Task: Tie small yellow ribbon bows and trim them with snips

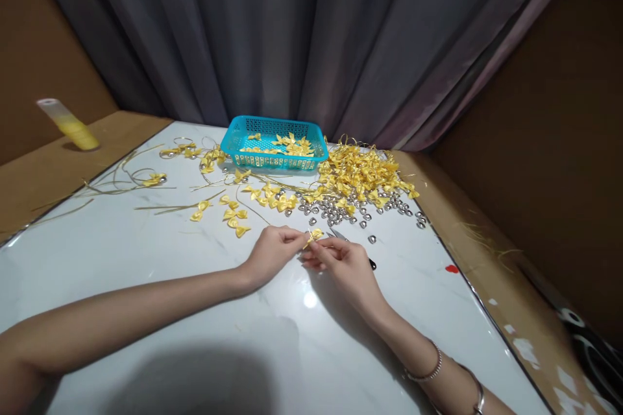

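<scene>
A small yellow ribbon bow (317,233) is pinched between my two hands over the middle of the white tabletop. My left hand (275,251) closes thumb and forefinger at its left side. My right hand (346,267) grips it from the right, with what looks like a thin cord at the fingertips. Partly hidden behind my right hand lies a pair of scissors (337,233), with blade and dark handle showing. Just beyond are loose yellow bows (272,198) and scattered silver heart-shaped beads (335,211). Several cords (163,209) lie to the left.
A blue basket (275,163) holding yellow bows stands at the back. To its right rises a pile of yellow bows (363,172). A yellow-filled tube (75,130) is at the far left. Larger scissors (591,350) and white scraps (525,350) are at the right.
</scene>
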Motion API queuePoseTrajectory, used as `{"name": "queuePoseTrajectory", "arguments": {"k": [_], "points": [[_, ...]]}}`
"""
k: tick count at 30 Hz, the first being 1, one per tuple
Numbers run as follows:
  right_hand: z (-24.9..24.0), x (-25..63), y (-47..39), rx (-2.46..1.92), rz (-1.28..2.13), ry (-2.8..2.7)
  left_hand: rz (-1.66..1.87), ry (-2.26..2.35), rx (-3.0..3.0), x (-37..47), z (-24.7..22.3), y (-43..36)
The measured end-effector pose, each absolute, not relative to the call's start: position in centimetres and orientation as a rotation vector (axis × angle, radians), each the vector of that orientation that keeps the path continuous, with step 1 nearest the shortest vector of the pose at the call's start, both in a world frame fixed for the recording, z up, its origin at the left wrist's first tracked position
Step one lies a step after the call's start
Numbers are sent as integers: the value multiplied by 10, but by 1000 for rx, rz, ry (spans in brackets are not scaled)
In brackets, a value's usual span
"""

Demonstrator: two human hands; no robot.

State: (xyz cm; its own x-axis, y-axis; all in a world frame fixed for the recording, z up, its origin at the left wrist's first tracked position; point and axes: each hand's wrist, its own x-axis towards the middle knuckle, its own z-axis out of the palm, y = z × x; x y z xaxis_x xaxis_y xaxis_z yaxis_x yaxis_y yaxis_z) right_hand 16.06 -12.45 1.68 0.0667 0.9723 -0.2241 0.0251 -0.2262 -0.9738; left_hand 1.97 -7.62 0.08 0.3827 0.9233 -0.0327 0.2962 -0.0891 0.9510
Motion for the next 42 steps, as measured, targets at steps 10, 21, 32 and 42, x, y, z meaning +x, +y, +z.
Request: {"name": "queuePoseTrajectory", "arguments": {"k": [10,21,32,42], "points": [[13,160,-126,-1577,1107,-1389,770,1073,1601,15,2,-75],[19,161,-126,-1632,993,-1494,785,1062,1557,15,1,-76],[16,163,-125,-1611,1013,-1512,740,1041,1605,15,7,-81],[15,161,-126,-1625,977,-1549,765,1084,1684,17,7,-83]]}}
